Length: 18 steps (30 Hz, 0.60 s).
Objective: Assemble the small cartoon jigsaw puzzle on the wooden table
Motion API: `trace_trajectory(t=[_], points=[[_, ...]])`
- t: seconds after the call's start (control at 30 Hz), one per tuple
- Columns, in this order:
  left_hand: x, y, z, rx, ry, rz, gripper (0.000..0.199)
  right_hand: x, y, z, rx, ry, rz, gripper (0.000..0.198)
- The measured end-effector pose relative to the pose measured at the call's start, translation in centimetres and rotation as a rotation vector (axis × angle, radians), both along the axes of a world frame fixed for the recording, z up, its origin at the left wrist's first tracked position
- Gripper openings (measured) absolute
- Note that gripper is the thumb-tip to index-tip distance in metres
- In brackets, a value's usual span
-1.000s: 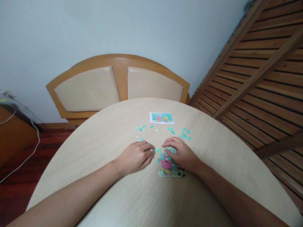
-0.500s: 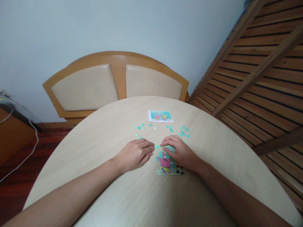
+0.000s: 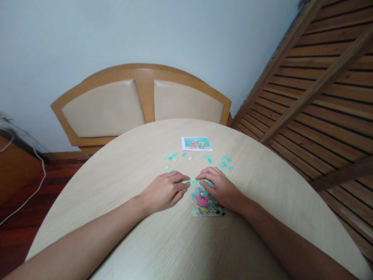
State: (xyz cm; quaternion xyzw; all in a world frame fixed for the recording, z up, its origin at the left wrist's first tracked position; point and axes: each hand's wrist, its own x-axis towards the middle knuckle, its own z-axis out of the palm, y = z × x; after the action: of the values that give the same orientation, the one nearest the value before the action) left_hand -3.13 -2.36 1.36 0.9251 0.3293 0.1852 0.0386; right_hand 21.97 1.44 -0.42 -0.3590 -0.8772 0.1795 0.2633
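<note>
A partly joined jigsaw puzzle (image 3: 203,202) with a pink starfish figure lies flat in front of me on the table. At its upper left edge, between my two hands, is a small green-and-turquoise puzzle piece (image 3: 194,181). My left hand (image 3: 167,190) has its fingers pressed together, with the tips at the piece's left side. From the right, my right hand (image 3: 220,186) curls over the puzzle's upper right part and hides it. Its thumb and fingertips pinch at the top edge by the same piece.
Several loose puzzle pieces (image 3: 170,158) lie beyond my left hand, and more turquoise pieces (image 3: 225,162) beyond my right. A picture card (image 3: 197,144) rests farther back on the round table (image 3: 122,167). Behind stands a padded wooden headboard (image 3: 141,72); slatted wood (image 3: 320,85) leans at right.
The view has shifted very slightly. My left fingertips have come a little closer to the right hand's fingertips at the puzzle's upper left edge; the loose pieces stay put.
</note>
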Motion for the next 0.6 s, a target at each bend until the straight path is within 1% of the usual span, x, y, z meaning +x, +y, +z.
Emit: trace_trajectory(t=[0.13,0.33,0.6], points=[[0.05,0.05,-0.03,0.014,0.008,-0.011,0.028,-0.27,-0.01,0.0,-0.029,0.013,-0.038,0.017],[0.13,0.14,0.02,0.027,0.025,0.001,0.028,-0.64,-0.06,-0.57,-0.071,0.02,-0.125,0.019],[0.12,0.08,0.01,0.043,0.018,0.013,0.028,-0.85,-0.32,-0.56,-0.079,0.021,-0.145,0.019]])
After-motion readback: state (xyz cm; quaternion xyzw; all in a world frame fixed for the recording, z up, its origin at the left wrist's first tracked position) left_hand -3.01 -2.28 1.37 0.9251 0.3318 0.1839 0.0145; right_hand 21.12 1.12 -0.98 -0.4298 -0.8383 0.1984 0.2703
